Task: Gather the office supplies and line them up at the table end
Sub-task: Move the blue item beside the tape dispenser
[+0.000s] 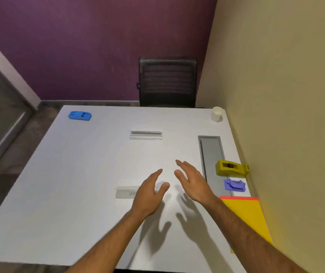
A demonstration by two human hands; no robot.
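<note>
With both my left hand (150, 191) and right hand (192, 183) empty, fingers released, I should reach mid-frame for the ruler (146, 134) first, sliding it squarely along the bench (79, 174).

clear name stand (126, 193) half hidden behind left hand (148, 191), lettering unreadable
</note>
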